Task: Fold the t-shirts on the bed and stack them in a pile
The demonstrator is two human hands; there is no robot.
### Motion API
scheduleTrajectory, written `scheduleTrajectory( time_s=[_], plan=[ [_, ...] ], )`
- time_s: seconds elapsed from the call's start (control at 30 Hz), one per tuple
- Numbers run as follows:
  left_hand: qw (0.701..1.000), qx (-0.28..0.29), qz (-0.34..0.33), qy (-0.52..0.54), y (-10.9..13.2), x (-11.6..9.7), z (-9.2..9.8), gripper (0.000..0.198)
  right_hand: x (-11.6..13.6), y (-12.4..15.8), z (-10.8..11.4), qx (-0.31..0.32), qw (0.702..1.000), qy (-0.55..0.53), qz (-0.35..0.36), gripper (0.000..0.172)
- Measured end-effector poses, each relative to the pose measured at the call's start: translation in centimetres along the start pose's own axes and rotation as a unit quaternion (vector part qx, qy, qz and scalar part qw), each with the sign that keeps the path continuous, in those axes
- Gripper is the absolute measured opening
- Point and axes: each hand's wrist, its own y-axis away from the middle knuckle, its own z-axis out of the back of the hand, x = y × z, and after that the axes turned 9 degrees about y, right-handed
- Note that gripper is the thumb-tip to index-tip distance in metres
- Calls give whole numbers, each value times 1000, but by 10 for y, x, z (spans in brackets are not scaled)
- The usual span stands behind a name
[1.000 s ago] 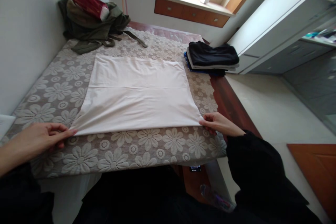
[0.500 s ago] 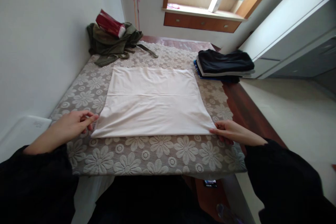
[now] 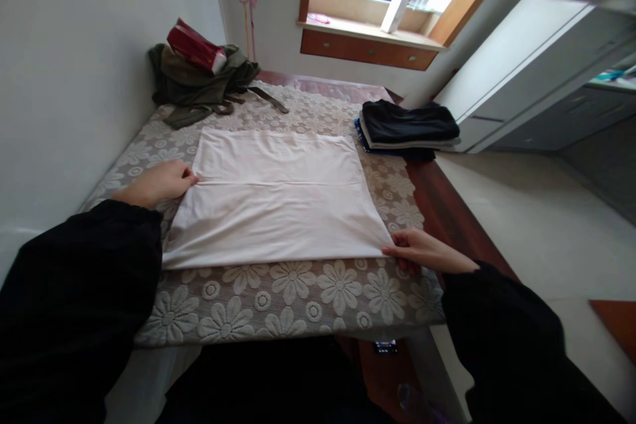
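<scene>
A white piece of folded cloth (image 3: 278, 202), perhaps a garment, lies spread in a near-rectangle with a crease running across its middle. At its left edge, level with that crease, my left hand (image 3: 166, 182) is closed, thumb and fingers pinching the fabric. My right hand (image 3: 420, 250) pinches the near right corner between thumb and fingers. Beneath the cloth is a lace tablecloth (image 3: 293, 281) with a pattern of pale flowers.
A stack of folded dark clothes (image 3: 407, 124) sits at the table's far right. At the far left, a green bag (image 3: 199, 83) carries a red packet (image 3: 195, 46). A white wall (image 3: 99, 46) borders the left side. A phone (image 3: 386, 347) lies below the near edge.
My left hand has moved away from me, from the near left corner to the cloth's left edge at the crease, and now pinches there. My right hand stays at the near right corner.
</scene>
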Motion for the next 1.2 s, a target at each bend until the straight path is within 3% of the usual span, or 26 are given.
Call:
scheduleTrajectory(
  time_s=[0.2,0.33,0.5,0.77,1.03,1.2],
  plan=[
    [998,-56,26,-3,18,-1,-6,51,3,2,-1,-13,1000,-1,-1,65],
    [987,-62,58,137,14,-3,-12,58,8,4,-1,-21,1000,0,-1,66],
    [947,-58,56,311,-19,-5,-8,63,9,4,-1,-18,1000,7,-8,68],
    [965,-116,-3,235,-74,-22,10,46,5,2,-1,-27,1000,13,2,66],
    [961,-170,9,216,-91,-28,3,49,7,3,0,-19,1000,8,-2,66],
    [956,-157,-16,246,-104,-27,0,50,8,3,0,-16,1000,8,-10,66]
  ],
)
